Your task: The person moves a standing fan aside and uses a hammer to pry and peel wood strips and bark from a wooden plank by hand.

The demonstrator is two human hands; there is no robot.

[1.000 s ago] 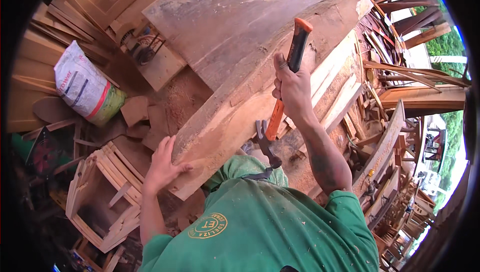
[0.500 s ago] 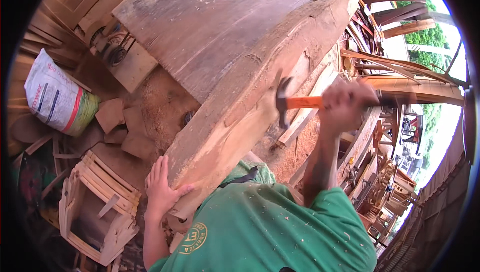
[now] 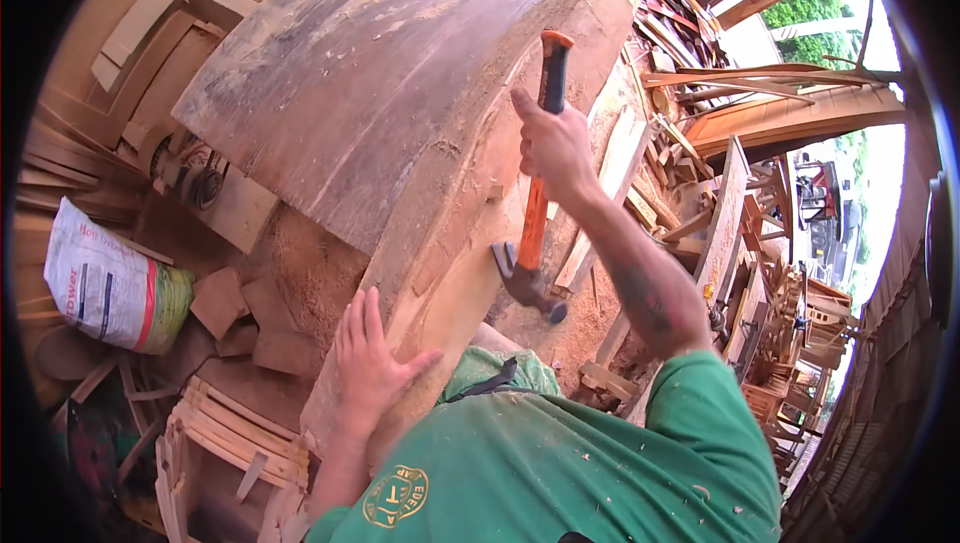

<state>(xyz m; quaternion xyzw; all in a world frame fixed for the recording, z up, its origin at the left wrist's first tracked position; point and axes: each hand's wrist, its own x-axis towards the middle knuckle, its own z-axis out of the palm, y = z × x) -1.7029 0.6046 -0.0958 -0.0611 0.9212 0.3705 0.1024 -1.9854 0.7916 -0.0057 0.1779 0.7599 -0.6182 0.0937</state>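
Observation:
A long, thick wooden slab (image 3: 455, 205) with rough edges runs from near my body to the far right. My left hand (image 3: 375, 358) lies flat on its near end, fingers spread and thumb apart. My right hand (image 3: 555, 148) is closed around the orange shaft of a claw hammer (image 3: 533, 228). The black grip end points up and away, and the steel head hangs low beside the slab's right side. My right thumb sticks out along the top. Whether the hammer head touches the slab, I cannot tell.
A wide, dusty board (image 3: 330, 93) lies left of the slab. Further left are a white-and-green sack (image 3: 115, 278), wood offcuts (image 3: 285, 348) and a slatted wooden frame (image 3: 240, 433). Lumber (image 3: 800, 118) is stacked at the right, with sawdust on the ground.
My right hand has swung left and away from me, turning the hammer from level to upright with its head down. My left hand has shifted slightly along the slab's near end.

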